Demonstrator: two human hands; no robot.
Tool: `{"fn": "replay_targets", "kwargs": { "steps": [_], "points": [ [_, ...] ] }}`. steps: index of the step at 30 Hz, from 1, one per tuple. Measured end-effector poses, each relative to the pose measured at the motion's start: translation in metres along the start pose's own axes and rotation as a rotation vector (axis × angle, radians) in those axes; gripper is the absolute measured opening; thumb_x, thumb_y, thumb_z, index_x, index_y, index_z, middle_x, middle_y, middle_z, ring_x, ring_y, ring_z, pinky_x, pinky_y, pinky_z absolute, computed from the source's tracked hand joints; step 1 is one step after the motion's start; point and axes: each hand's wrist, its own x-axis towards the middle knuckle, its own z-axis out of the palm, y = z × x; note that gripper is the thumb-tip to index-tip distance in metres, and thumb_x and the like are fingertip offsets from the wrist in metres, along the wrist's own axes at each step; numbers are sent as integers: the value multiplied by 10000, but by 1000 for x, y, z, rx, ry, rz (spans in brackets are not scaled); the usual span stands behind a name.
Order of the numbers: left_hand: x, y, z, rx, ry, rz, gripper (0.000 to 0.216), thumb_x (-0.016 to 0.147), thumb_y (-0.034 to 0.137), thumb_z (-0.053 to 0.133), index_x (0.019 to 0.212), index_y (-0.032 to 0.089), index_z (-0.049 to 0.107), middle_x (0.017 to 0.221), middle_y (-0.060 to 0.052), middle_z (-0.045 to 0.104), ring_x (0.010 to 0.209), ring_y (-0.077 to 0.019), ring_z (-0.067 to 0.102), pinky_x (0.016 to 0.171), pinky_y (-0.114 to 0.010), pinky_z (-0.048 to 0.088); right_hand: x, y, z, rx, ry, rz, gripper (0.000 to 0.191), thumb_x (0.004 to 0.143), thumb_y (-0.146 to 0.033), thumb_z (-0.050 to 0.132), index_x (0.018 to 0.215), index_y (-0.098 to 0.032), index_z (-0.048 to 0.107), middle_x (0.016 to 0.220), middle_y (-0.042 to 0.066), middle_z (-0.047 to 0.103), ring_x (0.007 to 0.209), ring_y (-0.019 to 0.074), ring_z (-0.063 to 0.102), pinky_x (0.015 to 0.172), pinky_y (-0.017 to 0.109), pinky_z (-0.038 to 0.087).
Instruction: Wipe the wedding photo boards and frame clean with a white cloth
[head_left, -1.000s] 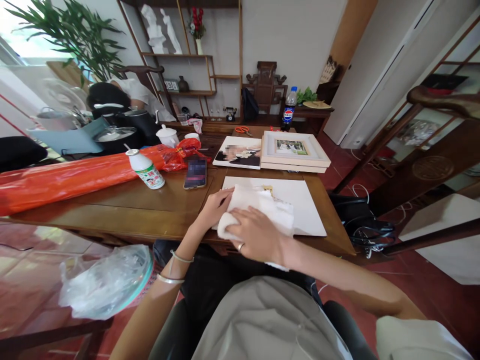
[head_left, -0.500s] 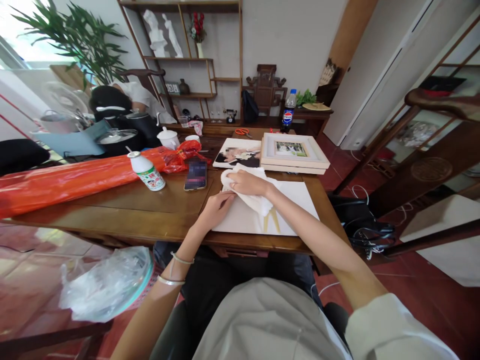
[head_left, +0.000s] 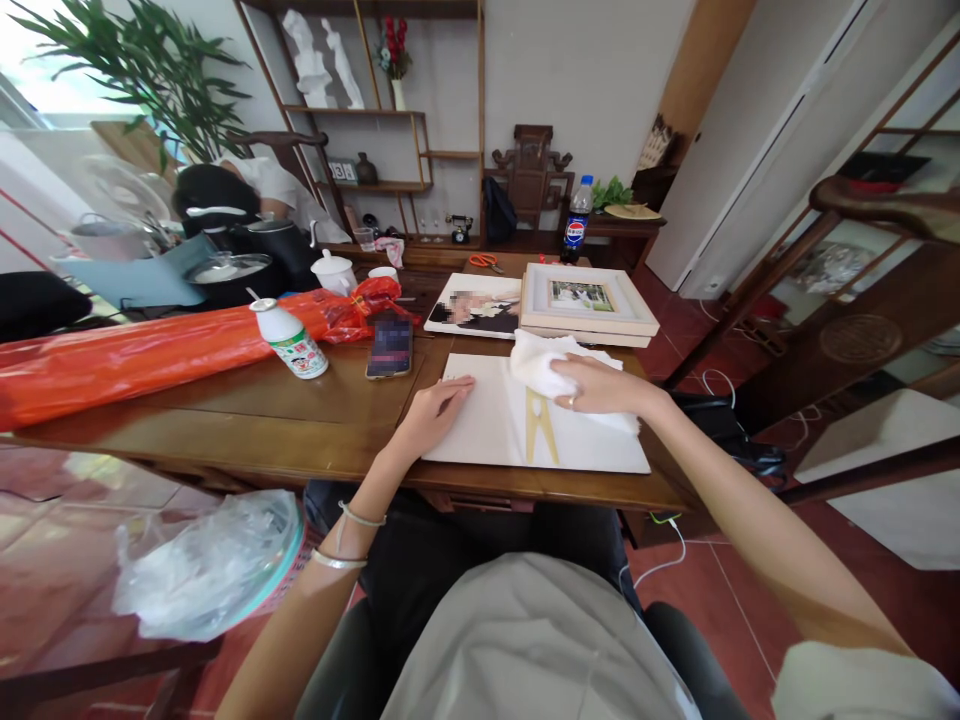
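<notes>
A white board [head_left: 480, 430] lies flat at the table's front edge, with a yellowish, two-legged flat piece or marking [head_left: 541, 430] on it; I cannot tell which. Bunched under my right hand [head_left: 596, 385] is a white cloth [head_left: 536, 355], gripped and pressed on the board's right half. Part of the cloth spreads out past the fingers. My left hand [head_left: 433, 412] rests on the board's left edge, fingers stretched out, holding nothing.
Behind the board are a photo print [head_left: 476, 305] and stacked white frames [head_left: 589, 300]. A phone [head_left: 390, 348], a white bottle [head_left: 291, 340] and a red plastic-wrapped roll [head_left: 150, 345] lie leftward. Orange scissors [head_left: 486, 262] and a cola bottle [head_left: 577, 220] stand farther back. Another person [head_left: 262, 185] sits back left.
My right hand has moved the cloth from the board's upper left to its right side, uncovering more of the yellowish shape. My left hand stays at the left edge.
</notes>
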Motion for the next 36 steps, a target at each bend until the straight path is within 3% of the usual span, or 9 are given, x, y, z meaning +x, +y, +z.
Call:
{"fn": "replay_targets", "kwargs": {
  "steps": [5,14,17,20,23,26,29,32,36],
  "points": [
    [0,1,0,9,-4,-7,384,941,411,428,1091,170,688,1207,-87,661,1177,-234,585,1089,-416,378,-29,4,9,-17,49,91,333,785,-158,494,1110,-178,560,1119,128,597,1104,295,549,859,342,427],
    [0,0,0,21,-6,-1,378,944,398,429,1105,170,683,1215,-84,657,1184,-230,579,1091,-402,376,-105,-72,-9,43,-175,-17,370,654,1,451,863,-265,601,1014,60,622,941,240,612,760,314,460],
    [0,0,0,18,-6,2,372,946,382,432,1106,159,683,1212,-89,658,1180,-227,582,1088,-397,380,-97,-57,-11,27,-174,10,423,671,-8,452,969,-262,612,1037,58,634,963,243,616,785,314,460],
    [0,0,0,11,-6,5,369,944,376,434,1105,155,683,1208,-90,660,1179,-229,583,1090,-401,377,-71,-19,-3,-30,-85,58,434,726,-42,468,1108,-214,582,1119,100,620,1044,267,596,830,322,457],
    [0,-1,0,7,-3,9,371,943,382,431,1100,161,686,1203,-87,664,1179,-230,583,1079,-401,391,-44,15,9,-52,32,89,352,779,-86,474,1109,-160,572,1172,146,594,1177,305,520,902,360,441],
    [0,-1,0,5,-3,12,373,943,386,429,1095,164,688,1202,-86,664,1175,-230,586,1070,-396,403,-35,25,17,-52,103,94,315,794,-84,457,1079,-143,577,1199,170,584,1254,325,455,947,406,422],
    [0,0,-1,8,-6,10,375,944,381,432,1099,151,685,1206,-93,661,1179,-231,583,1086,-401,384,-50,4,18,-49,62,57,436,712,9,433,1092,-152,574,1347,181,498,1279,318,438,968,428,410],
    [0,2,-1,16,-11,5,379,946,380,432,1106,143,681,1214,-96,656,1185,-233,579,1096,-405,371,-81,-37,11,-15,-48,-22,536,611,78,401,1029,-194,597,1436,125,429,1278,288,452,986,408,406],
    [-1,3,-1,25,-15,3,388,947,391,430,1117,144,676,1222,-95,651,1191,-233,575,1094,-400,375,-113,-78,-6,-6,-138,-112,484,585,101,352,856,-207,608,1274,80,578,1130,248,570,866,346,462]
  ]
}}
